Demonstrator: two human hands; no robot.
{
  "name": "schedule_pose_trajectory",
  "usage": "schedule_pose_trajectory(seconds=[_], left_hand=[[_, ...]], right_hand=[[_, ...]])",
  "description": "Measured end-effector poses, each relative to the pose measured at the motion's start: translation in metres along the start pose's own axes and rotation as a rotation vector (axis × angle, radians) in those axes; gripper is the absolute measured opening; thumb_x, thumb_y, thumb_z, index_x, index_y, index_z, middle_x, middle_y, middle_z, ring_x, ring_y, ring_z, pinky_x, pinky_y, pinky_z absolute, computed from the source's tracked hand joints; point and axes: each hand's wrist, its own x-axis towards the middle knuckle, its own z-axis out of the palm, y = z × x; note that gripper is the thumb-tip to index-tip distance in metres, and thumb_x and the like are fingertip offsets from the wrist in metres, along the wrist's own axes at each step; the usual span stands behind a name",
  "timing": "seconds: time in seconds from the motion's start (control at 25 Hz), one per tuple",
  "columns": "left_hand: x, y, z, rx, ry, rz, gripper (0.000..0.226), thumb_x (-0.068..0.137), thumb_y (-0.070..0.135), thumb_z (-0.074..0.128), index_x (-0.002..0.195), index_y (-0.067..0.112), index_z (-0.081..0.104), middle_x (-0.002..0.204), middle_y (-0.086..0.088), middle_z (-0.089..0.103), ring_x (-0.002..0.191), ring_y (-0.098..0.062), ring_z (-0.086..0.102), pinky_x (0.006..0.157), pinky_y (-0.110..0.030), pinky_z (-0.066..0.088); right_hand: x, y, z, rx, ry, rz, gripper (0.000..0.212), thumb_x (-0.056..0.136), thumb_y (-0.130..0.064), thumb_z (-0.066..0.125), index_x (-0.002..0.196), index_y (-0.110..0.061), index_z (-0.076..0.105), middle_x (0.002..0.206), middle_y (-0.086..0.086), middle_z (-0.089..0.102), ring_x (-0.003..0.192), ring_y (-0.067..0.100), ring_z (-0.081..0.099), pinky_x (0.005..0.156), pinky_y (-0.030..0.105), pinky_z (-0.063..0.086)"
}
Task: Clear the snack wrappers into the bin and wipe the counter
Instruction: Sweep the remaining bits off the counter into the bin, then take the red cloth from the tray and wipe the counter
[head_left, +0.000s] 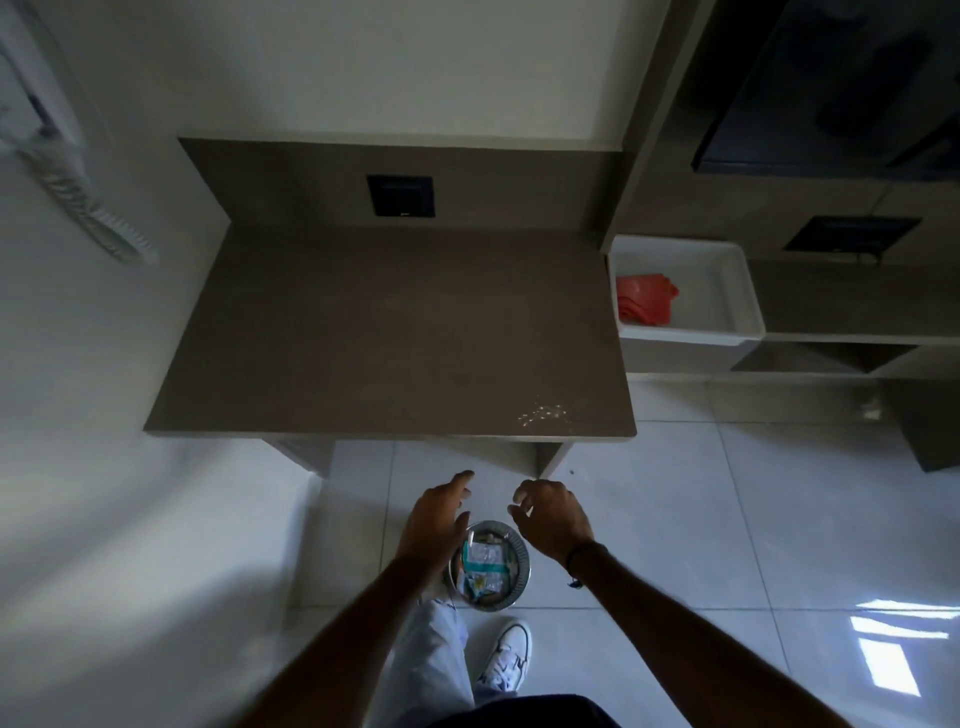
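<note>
A round metal bin (521, 564) stands on the floor tiles below the counter's front edge, with snack wrappers (485, 564) lying inside it. My left hand (439, 519) hovers above the bin's left rim, fingers apart and holding nothing. My right hand (553, 517) hangs just right of it, fingers loosely curled and empty. The brown counter (384, 332) ahead carries no wrappers; a patch of pale crumbs or specks (543, 414) shows near its front right corner. An orange cloth (645, 299) lies in a white tray (727, 291) to the right of the counter.
A dark socket plate (400, 195) sits in the backsplash. Right of the counter run lower shelves with a second dark plate (852, 234). A white wall borders the left. My trouser leg and white shoe (506, 657) are beside the bin.
</note>
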Motion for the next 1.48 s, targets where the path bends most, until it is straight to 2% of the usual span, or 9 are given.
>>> schedule_pose_trajectory(seconds=[0.28, 0.52, 0.64, 0.72, 0.88, 1.12, 1.2, 1.32, 1.48], left_hand=[[0.046, 0.012, -0.028, 0.038, 0.112, 0.14, 0.032, 0.097, 0.02, 0.058, 0.128, 0.014, 0.062, 0.105, -0.001, 0.076, 0.096, -0.011, 0.069, 0.089, -0.033, 0.061], [0.13, 0.072, -0.051, 0.055, 0.088, 0.225, 0.03, 0.094, 0.018, 0.065, 0.125, 0.016, 0.065, 0.107, -0.001, 0.077, 0.097, -0.016, 0.072, 0.088, -0.035, 0.062], [0.188, 0.118, -0.049, 0.033, 0.09, 0.281, 0.031, 0.094, 0.022, 0.065, 0.125, 0.018, 0.065, 0.112, -0.001, 0.076, 0.101, -0.017, 0.072, 0.09, -0.035, 0.062], [0.23, 0.153, -0.038, 0.011, 0.069, 0.312, 0.038, 0.094, 0.026, 0.066, 0.13, 0.017, 0.061, 0.12, -0.003, 0.072, 0.107, -0.019, 0.07, 0.094, -0.035, 0.059], [0.318, 0.213, 0.002, 0.12, -0.042, 0.324, 0.054, 0.097, 0.033, 0.06, 0.146, 0.012, 0.046, 0.145, -0.012, 0.053, 0.133, -0.027, 0.053, 0.112, -0.042, 0.046], [0.43, 0.268, 0.059, 0.451, 0.037, 0.353, 0.042, 0.093, 0.023, 0.06, 0.133, 0.011, 0.056, 0.13, -0.012, 0.064, 0.124, -0.032, 0.058, 0.107, -0.04, 0.046], [0.456, 0.277, 0.073, 0.651, 0.053, 0.366, 0.041, 0.087, 0.019, 0.069, 0.125, 0.007, 0.061, 0.122, -0.014, 0.067, 0.126, -0.035, 0.056, 0.11, -0.043, 0.046], [0.48, 0.284, 0.091, 0.797, -0.157, 0.336, 0.058, 0.094, 0.021, 0.059, 0.145, 0.0, 0.04, 0.144, -0.019, 0.052, 0.149, -0.04, 0.028, 0.127, -0.056, 0.016], [0.49, 0.286, 0.092, 0.726, -0.213, 0.349, 0.066, 0.092, 0.03, 0.061, 0.148, 0.003, 0.038, 0.14, -0.02, 0.054, 0.136, -0.037, 0.043, 0.126, -0.049, 0.017]], right_hand=[[0.028, 0.005, -0.04, 0.038, 0.111, 0.037, 0.016, 0.087, -0.03, 0.064, 0.085, -0.018, 0.074, 0.088, 0.001, 0.078, 0.077, 0.018, 0.073, 0.066, 0.022, 0.055], [0.067, 0.031, -0.124, 0.099, 0.274, 0.156, 0.02, 0.081, -0.025, 0.051, 0.075, -0.017, 0.068, 0.077, 0.0, 0.074, 0.071, 0.022, 0.07, 0.062, 0.029, 0.057], [0.098, 0.063, -0.178, 0.138, 0.377, 0.263, 0.019, 0.083, -0.035, 0.06, 0.09, -0.023, 0.072, 0.082, -0.003, 0.076, 0.08, 0.02, 0.071, 0.07, 0.028, 0.056], [0.127, 0.094, -0.212, 0.166, 0.42, 0.308, 0.033, 0.085, -0.044, 0.064, 0.107, -0.021, 0.071, 0.087, -0.004, 0.078, 0.089, 0.018, 0.073, 0.078, 0.028, 0.055], [0.205, 0.162, -0.255, 0.211, 0.37, 0.388, 0.06, 0.085, -0.047, 0.065, 0.131, -0.008, 0.06, 0.115, 0.007, 0.075, 0.112, 0.026, 0.068, 0.092, 0.033, 0.052], [0.314, 0.225, -0.266, 0.338, 0.118, 0.526, 0.069, 0.082, -0.047, 0.07, 0.136, -0.008, 0.053, 0.136, 0.015, 0.061, 0.126, 0.033, 0.057, 0.101, 0.036, 0.048], [0.339, 0.232, -0.26, 0.428, 0.063, 0.563, 0.065, 0.078, -0.045, 0.073, 0.13, -0.008, 0.061, 0.131, 0.015, 0.065, 0.12, 0.033, 0.062, 0.096, 0.033, 0.053], [0.358, 0.241, -0.246, 0.443, 0.058, 0.602, 0.055, 0.072, -0.04, 0.077, 0.117, -0.009, 0.071, 0.117, 0.014, 0.072, 0.108, 0.031, 0.068, 0.077, 0.025, 0.051], [0.364, 0.252, -0.247, 0.618, -0.013, 0.648, 0.052, 0.065, -0.033, 0.083, 0.11, -0.008, 0.074, 0.11, 0.015, 0.073, 0.103, 0.03, 0.071, 0.087, 0.042, 0.061]])
